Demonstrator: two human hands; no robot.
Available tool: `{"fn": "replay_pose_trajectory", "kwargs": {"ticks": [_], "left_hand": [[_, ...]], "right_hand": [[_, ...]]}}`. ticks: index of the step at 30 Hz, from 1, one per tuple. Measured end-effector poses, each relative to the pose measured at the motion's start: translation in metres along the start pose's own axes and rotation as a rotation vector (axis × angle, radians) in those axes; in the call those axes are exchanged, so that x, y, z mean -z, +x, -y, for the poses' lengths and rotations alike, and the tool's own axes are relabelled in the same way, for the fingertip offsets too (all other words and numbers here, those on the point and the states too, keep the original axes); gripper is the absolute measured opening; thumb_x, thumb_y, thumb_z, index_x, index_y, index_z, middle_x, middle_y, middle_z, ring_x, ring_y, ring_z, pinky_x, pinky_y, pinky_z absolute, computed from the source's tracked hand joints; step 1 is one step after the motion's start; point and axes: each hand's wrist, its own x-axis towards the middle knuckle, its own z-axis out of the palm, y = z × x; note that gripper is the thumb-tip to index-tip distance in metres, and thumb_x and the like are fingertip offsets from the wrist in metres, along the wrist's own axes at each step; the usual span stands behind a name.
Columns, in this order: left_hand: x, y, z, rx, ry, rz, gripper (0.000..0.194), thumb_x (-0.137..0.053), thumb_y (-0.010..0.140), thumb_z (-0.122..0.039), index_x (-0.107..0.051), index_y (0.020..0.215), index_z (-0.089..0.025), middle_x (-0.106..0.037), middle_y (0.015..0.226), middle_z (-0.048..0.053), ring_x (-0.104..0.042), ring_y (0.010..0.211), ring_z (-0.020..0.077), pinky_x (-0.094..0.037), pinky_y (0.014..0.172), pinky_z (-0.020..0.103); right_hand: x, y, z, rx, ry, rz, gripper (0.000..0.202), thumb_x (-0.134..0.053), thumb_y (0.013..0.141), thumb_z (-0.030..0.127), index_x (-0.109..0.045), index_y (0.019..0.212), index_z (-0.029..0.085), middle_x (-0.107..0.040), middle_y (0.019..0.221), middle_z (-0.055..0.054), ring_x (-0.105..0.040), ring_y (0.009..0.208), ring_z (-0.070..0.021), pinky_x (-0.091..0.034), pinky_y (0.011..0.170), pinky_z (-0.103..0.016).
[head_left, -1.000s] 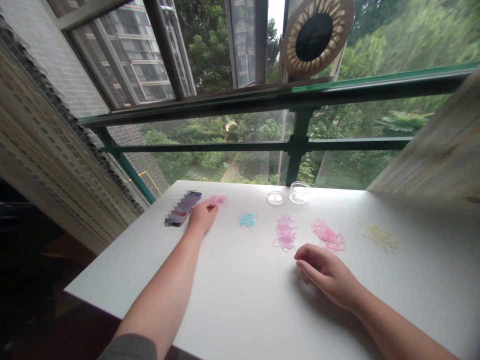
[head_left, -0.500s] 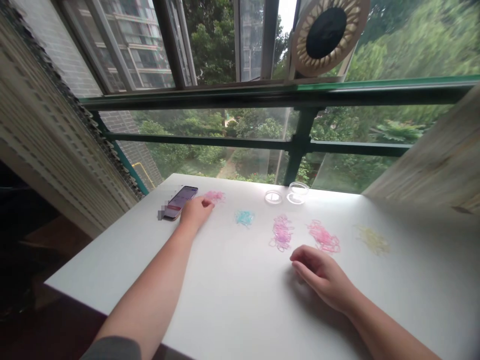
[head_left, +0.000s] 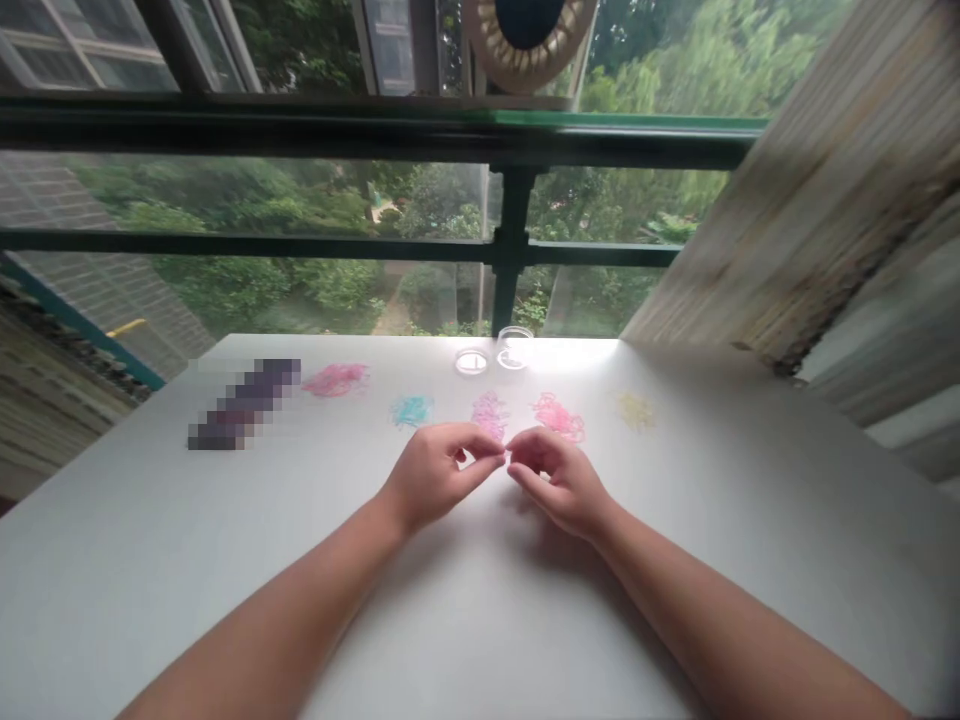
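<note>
My left hand (head_left: 442,475) and my right hand (head_left: 562,480) meet fingertip to fingertip above the white table (head_left: 420,630). The left thumb and index finger pinch something too small to make out. The right thumb and index finger are curled close together beside them, and what lies between them is hidden. Just beyond the hands are a purple-pink pile of small bands (head_left: 489,412) and a bright pink pile (head_left: 558,416). A blue pile (head_left: 412,410) sits further left, a darker pink pile (head_left: 337,379) at the far left, and a yellowish pile (head_left: 635,410) to the right.
Two clear round dishes, one flat (head_left: 472,362) and one taller (head_left: 515,348), stand near the table's back edge. A pixelated phone (head_left: 247,405) lies on the left. Behind the table are a green railing (head_left: 514,240) and window, with a curtain (head_left: 780,190) at the right.
My left hand has moved from the far-left pink pile to the middle, against my right hand's fingertips. The right hand's fingers have drawn closer together. The camera view has turned right and down.
</note>
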Motion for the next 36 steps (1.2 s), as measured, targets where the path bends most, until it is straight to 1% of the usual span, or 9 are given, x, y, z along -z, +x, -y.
{"fn": "replay_pose_trajectory", "kwargs": {"ticks": [3, 7, 9, 12, 16, 22, 30, 33, 36], "left_hand": [[-0.01, 0.003, -0.01, 0.0, -0.06, -0.014, 0.011, -0.062, 0.078, -0.028, -0.07, 0.08, -0.021, -0.071, 0.077, 0.002, -0.062, 0.067, 0.0134, -0.048, 0.058, 0.023], [-0.014, 0.0, -0.008, 0.042, -0.128, -0.044, 0.013, -0.064, 0.076, -0.031, -0.066, 0.08, -0.019, -0.069, 0.073, 0.002, -0.061, 0.062, 0.0124, -0.048, 0.056, 0.023], [-0.014, -0.004, -0.005, 0.059, -0.136, -0.033, 0.012, -0.065, 0.075, -0.03, -0.064, 0.077, -0.018, -0.068, 0.069, 0.001, -0.06, 0.06, 0.0118, -0.048, 0.056, 0.022], [-0.012, -0.009, -0.001, 0.071, -0.108, -0.008, 0.01, -0.066, 0.075, -0.029, -0.064, 0.074, -0.019, -0.067, 0.066, 0.0, -0.059, 0.06, 0.0114, -0.047, 0.057, 0.022], [-0.01, -0.013, 0.001, 0.02, -0.077, -0.011, 0.01, -0.065, 0.075, -0.029, -0.064, 0.073, -0.018, -0.067, 0.067, 0.001, -0.059, 0.061, 0.0114, -0.046, 0.058, 0.024], [-0.011, -0.013, 0.006, -0.072, -0.062, -0.03, 0.008, -0.064, 0.075, -0.027, -0.065, 0.076, -0.019, -0.068, 0.068, 0.001, -0.06, 0.062, 0.0117, -0.047, 0.062, 0.025], [-0.011, -0.013, 0.011, -0.094, -0.053, -0.04, 0.012, -0.066, 0.073, -0.024, -0.063, 0.083, -0.018, -0.068, 0.075, 0.003, -0.061, 0.067, 0.0137, -0.048, 0.064, 0.027], [-0.01, -0.014, 0.011, -0.098, -0.048, -0.044, 0.008, -0.064, 0.074, -0.022, -0.063, 0.081, -0.019, -0.067, 0.074, 0.002, -0.06, 0.067, 0.0126, -0.047, 0.064, 0.026], [-0.009, -0.014, 0.011, -0.087, -0.036, -0.019, 0.004, -0.061, 0.076, -0.022, -0.063, 0.077, -0.019, -0.066, 0.072, 0.002, -0.059, 0.066, 0.0123, -0.046, 0.064, 0.025]], "right_hand": [[0.001, 0.001, 0.005, 0.044, 0.037, -0.076, 0.015, -0.057, 0.082, 0.031, -0.053, 0.089, 0.018, -0.055, 0.073, -0.002, -0.052, 0.063, -0.012, -0.044, 0.056, -0.025], [0.002, 0.0, 0.011, 0.095, 0.047, -0.127, 0.016, -0.058, 0.08, 0.031, -0.054, 0.089, 0.018, -0.055, 0.071, -0.002, -0.053, 0.062, -0.0117, -0.045, 0.055, -0.025], [0.001, -0.002, 0.012, 0.11, 0.035, -0.117, 0.014, -0.058, 0.079, 0.028, -0.055, 0.089, 0.018, -0.056, 0.07, -0.002, -0.053, 0.062, -0.0116, -0.045, 0.054, -0.025], [0.001, -0.003, 0.012, 0.122, -0.016, -0.056, 0.009, -0.056, 0.079, 0.023, -0.058, 0.087, 0.018, -0.057, 0.069, -0.002, -0.052, 0.061, -0.0114, -0.044, 0.053, -0.024], [0.002, -0.003, 0.011, 0.109, -0.098, 0.008, 0.007, -0.054, 0.079, 0.02, -0.06, 0.081, 0.017, -0.059, 0.069, -0.002, -0.051, 0.06, -0.0111, -0.043, 0.052, -0.024], [0.003, -0.003, 0.009, 0.098, -0.106, -0.001, 0.005, -0.053, 0.079, 0.02, -0.058, 0.078, 0.018, -0.059, 0.069, -0.002, -0.052, 0.06, -0.0113, -0.043, 0.053, -0.024], [0.003, -0.004, 0.008, 0.126, -0.098, -0.016, 0.004, -0.054, 0.079, 0.019, -0.058, 0.078, 0.018, -0.057, 0.068, -0.001, -0.05, 0.059, -0.0108, -0.042, 0.052, -0.024], [0.003, -0.004, 0.009, 0.133, -0.099, -0.003, 0.004, -0.054, 0.078, 0.017, -0.058, 0.078, 0.018, -0.054, 0.065, 0.0, -0.048, 0.056, -0.01, -0.042, 0.052, -0.024], [0.003, -0.003, 0.01, 0.135, -0.11, 0.019, 0.004, -0.053, 0.078, 0.016, -0.057, 0.078, 0.018, -0.052, 0.063, 0.001, -0.046, 0.055, -0.0094, -0.041, 0.051, -0.023]]}}
